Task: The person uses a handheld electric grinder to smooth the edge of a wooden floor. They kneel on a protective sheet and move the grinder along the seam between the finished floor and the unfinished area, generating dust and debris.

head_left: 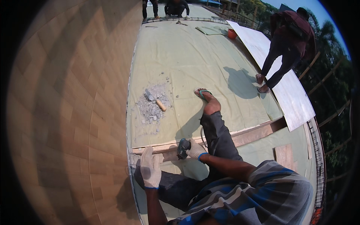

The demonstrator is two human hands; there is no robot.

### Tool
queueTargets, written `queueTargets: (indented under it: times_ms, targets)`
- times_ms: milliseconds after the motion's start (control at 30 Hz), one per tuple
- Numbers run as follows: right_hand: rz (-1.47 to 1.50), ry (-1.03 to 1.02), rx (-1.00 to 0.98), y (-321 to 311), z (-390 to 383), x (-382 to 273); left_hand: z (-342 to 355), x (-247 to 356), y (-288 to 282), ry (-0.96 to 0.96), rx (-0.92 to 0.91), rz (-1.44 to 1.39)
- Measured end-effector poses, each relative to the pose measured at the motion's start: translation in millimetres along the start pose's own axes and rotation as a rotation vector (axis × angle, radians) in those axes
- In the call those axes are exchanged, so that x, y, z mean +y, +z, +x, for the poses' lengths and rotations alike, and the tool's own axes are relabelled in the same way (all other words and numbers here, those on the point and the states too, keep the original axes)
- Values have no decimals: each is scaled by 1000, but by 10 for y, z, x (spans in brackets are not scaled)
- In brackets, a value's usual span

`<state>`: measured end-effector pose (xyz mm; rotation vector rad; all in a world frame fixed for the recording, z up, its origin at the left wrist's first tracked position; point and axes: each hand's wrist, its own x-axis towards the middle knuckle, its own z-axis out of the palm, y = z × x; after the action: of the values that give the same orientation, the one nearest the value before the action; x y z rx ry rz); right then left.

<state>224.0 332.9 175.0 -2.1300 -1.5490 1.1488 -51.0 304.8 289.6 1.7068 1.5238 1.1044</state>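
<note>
In a white knit glove with a blue cuff, my right hand [195,149] grips a dark green-blue power tool [183,148]. The tool is over the wooden-edged channel [255,134] that crosses the floor in front of me; its working end is hard to make out. My left hand [150,167], gloved too, is held up beside the tan wall with its fingers straight and its thumb apart, holding nothing. Past the channel, a trowel [161,105] with a wooden handle lies on a heap of grey rubble [153,112].
A tan panelled wall [75,112] runs along my left. Pale green sheeting [187,56] covers the floor ahead. To the right, a person [288,41] stands by a long white board [290,95]. An orange bucket [232,34] and two more people are farther off. Reinforcing bars [320,168] line the right edge.
</note>
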Motion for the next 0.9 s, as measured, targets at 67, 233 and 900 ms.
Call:
queueTargets:
  times_ms: [67,233,900]
  targets:
    - [-11,44,-34,32,75,261,22,239,-728,93,492,-39]
    - [-62,14,-117,37,-18,246,-136,521,-2209,758,1068,304]
    - [-46,68,-186,250,-2,-26,-273,352,-2485,1087,1152,866]
